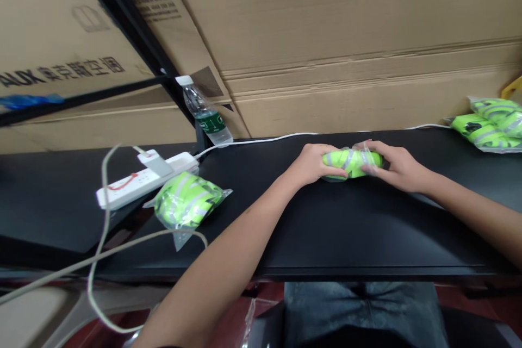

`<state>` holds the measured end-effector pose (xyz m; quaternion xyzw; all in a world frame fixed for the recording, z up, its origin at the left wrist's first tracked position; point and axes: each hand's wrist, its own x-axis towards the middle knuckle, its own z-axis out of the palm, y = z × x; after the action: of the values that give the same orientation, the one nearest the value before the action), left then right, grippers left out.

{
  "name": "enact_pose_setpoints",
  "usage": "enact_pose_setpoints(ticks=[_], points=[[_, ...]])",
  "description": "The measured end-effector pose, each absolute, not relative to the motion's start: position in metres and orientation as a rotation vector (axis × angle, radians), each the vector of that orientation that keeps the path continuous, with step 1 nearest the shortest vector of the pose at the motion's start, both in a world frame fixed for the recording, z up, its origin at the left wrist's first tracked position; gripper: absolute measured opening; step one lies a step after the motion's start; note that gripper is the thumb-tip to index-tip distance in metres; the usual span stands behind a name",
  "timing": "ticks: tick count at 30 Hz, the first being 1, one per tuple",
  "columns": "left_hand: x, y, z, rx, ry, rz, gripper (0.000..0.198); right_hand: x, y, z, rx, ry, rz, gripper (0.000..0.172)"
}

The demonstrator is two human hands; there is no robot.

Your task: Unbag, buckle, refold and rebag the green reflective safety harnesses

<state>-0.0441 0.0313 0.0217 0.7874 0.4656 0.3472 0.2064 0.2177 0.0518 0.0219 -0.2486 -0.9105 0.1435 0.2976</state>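
A neon yellow-green reflective vest (346, 160), rolled up with grey reflective bands, lies on the black table between my two hands. Clear plastic wrap shows over its right part. My left hand (315, 164) grips the left end, thumb along the near side. At the other end, my right hand (396, 165) pinches the roll and the clear plastic, with fingers on the far side and thumb on the near side.
Another bagged neon vest (185, 198) lies left, by a white power strip (147, 179) with a plug and looping cable. A water bottle (210, 119) leans near a black post. More bagged vests (489, 129) lie far right. Cardboard (367, 22) stands behind the black table (326, 228).
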Motion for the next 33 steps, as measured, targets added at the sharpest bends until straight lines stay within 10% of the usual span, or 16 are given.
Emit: enact_pose_setpoints(ticks=[20, 27, 33], points=[[-0.024, 0.030, 0.007, 1.691, 1.100, 1.395, 0.089, 0.213, 0.060, 0.023, -0.900, -1.950, 0.925, 0.048], [-0.035, 0.039, 0.010, 1.589, 1.072, 1.302, 0.038, 0.217, 0.066, 0.037, -0.953, -1.637, 1.164, 0.048], [-0.047, 0.040, 0.019, 1.613, 1.172, 1.368, 0.033, 0.231, 0.075, 0.050, -0.954, -1.531, 1.346, 0.044]])
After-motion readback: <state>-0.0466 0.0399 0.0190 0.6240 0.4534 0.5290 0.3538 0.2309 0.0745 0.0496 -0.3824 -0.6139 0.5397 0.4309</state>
